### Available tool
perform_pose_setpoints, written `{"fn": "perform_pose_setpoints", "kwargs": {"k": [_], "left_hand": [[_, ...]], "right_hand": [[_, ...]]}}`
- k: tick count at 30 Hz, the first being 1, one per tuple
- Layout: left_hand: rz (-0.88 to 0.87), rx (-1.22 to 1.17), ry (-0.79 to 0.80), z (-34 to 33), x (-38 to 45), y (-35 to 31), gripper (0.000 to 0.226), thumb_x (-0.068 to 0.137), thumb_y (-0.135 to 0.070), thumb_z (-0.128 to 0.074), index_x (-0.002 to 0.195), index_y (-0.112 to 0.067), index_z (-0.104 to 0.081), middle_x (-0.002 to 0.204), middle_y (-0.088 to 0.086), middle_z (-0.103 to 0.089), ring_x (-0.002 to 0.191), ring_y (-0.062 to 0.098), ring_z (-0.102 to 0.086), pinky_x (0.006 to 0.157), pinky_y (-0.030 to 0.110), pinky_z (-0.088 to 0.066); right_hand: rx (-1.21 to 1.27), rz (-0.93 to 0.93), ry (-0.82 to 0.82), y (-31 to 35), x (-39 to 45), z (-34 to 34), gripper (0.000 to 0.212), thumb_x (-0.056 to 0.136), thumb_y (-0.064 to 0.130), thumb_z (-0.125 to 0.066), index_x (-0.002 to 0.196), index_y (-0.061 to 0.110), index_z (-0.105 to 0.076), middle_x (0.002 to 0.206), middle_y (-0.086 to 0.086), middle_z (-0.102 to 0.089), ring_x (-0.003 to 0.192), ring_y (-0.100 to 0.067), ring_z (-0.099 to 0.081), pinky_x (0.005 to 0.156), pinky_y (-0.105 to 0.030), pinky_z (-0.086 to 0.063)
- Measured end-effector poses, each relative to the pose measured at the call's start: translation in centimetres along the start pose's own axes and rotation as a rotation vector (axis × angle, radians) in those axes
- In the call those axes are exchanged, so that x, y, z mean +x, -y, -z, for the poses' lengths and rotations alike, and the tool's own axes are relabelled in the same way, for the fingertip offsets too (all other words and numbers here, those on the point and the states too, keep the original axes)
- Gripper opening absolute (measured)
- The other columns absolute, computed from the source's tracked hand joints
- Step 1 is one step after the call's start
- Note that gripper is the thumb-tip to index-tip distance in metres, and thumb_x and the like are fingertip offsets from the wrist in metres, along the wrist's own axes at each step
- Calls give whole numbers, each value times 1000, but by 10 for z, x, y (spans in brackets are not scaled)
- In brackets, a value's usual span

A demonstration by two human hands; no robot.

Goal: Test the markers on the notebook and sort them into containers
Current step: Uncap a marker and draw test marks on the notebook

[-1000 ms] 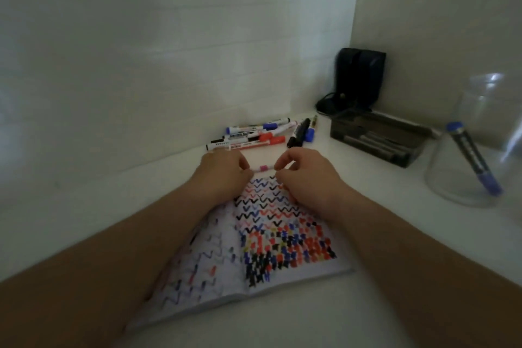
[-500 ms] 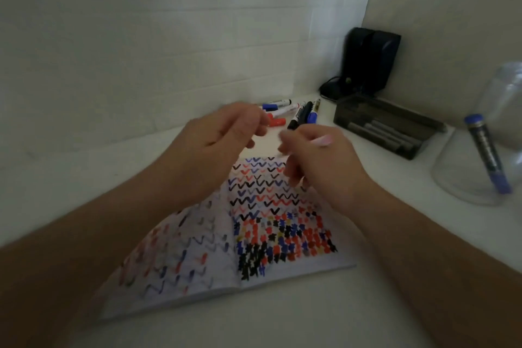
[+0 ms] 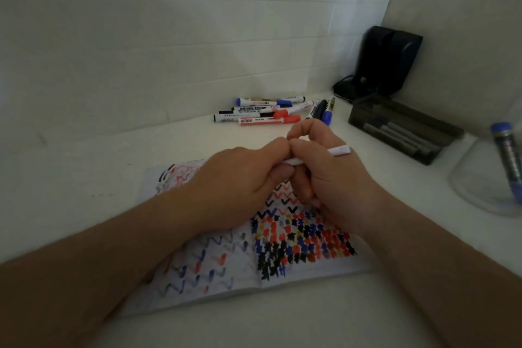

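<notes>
Hands meet over the far edge of the notebook [image 3: 282, 248], which lies open on the counter [image 3: 254, 328] and serves as the landmark for everything else. The right hand [image 3: 327, 178] curls its fingers [image 3: 303, 147] round a white marker [image 3: 340, 150], whose rear end pokes out past the knuckles and points away from the notebook to the right. The left hand [image 3: 240, 178] pinches the marker's other end, thumb and fingers closed tight where the two hands touch. Both ends are gripped this way, I judge, so that the cap can be pulled off or pressed on; the cap itself is hidden inside the left fingers, so which of the two cannot be told.

The notebook sits close under the hands so the tip need only drop a short way to reach the page, already crowded with red, blue and black test marks. Beyond the notebook, against the wall, lies a pile of markers [image 3: 265, 114], probably those waiting for their turn. To the right of the notebook and further back stands a dark tray [image 3: 406, 130] with grey markers in it, and at the far right a clear jar [image 3: 485, 178] holds a blue marker [image 3: 505, 155] leaning inside: two containers kept well apart so the sorted groups do not mix.
</notes>
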State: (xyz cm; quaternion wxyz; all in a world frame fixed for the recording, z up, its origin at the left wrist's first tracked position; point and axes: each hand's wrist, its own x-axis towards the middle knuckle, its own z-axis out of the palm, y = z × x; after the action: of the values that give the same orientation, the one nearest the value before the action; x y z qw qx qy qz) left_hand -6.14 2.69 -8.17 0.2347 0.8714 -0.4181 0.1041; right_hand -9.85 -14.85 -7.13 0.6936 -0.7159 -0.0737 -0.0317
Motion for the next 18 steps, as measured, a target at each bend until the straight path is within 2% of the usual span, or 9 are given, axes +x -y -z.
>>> {"fn": "perform_pose_setpoints", "kwargs": {"k": [3, 6, 8, 10, 11, 12, 14, 16, 18], "left_hand": [[43, -77, 78, 6, 1, 0, 4, 106, -52, -35, 105, -49, -38, 69, -8, -58, 62, 6, -55, 60, 35, -46], [106, -163, 148, 8, 1, -1, 24, 101, -59, -38, 118, -42, -36, 70, -4, -60, 61, 6, -55, 59, 35, -45], [186, -312, 191, 12, 1, 3, 32, 100, -55, -46, 121, -35, -32, 71, -6, -60, 61, 8, -53, 63, 38, -49], [240, -354, 287, 17, -1, 7, 37, 97, -40, -61, 121, -34, -34, 80, -8, -64, 69, 11, -58, 72, 40, -54], [234, -308, 342, 18, -1, 9, 40, 93, -37, -67, 120, -37, -38, 85, -8, -65, 73, 10, -60, 72, 38, -53], [209, -236, 388, 19, -1, 10, 40, 90, -39, -70, 118, -41, -42, 88, -8, -65, 74, 7, -59, 71, 34, -51], [140, -83, 433, 20, 1, 7, 34, 85, -58, -71, 112, -50, -51, 91, -13, -61, 77, 4, -57, 71, 31, -49], [104, -4, 459, 20, 0, 3, 37, 80, -71, -68, 108, -51, -56, 92, -16, -59, 82, 2, -56, 75, 32, -50], [65, 41, 453, 18, -1, 2, 43, 76, -78, -66, 107, -50, -55, 93, -17, -57, 84, 1, -55, 78, 33, -50]], "right_hand": [[-6, 0, 17, 0, -4, 3, 10, 104, 15, -46, 110, 18, -53, 48, -8, -45, 38, -22, -35, 43, -26, -31], [25, -49, 12, 7, -3, 14, 14, 101, 15, -45, 109, 19, -56, 54, -9, -45, 44, -22, -34, 42, -25, -26], [188, -95, 40, 19, -4, 28, 19, 85, 16, -54, 104, 15, -59, 60, -11, -46, 51, -21, -36, 42, -24, -25], [333, -119, 155, 33, -8, 45, 34, 66, 19, -74, 98, 12, -65, 65, -9, -53, 57, -20, -48, 47, -21, -39], [334, -118, 243, 40, -11, 50, 37, 62, 25, -79, 95, 11, -68, 68, -8, -59, 60, -19, -55, 51, -23, -46], [292, -109, 343, 45, -15, 52, 34, 66, 29, -81, 92, 9, -71, 70, -9, -64, 62, -20, -60, 54, -26, -50], [163, -123, 503, 50, -23, 47, 28, 75, 29, -84, 86, 7, -73, 74, -15, -68, 61, -24, -63, 53, -30, -51], [26, -166, 553, 45, -32, 35, 26, 71, 25, -90, 77, 8, -71, 69, -18, -66, 56, -24, -60, 48, -28, -48], [-165, -156, 523, 33, -44, 23, 21, 67, 17, -86, 71, 11, -67, 64, -17, -64, 51, -20, -58, 47, -27, -48]]}}
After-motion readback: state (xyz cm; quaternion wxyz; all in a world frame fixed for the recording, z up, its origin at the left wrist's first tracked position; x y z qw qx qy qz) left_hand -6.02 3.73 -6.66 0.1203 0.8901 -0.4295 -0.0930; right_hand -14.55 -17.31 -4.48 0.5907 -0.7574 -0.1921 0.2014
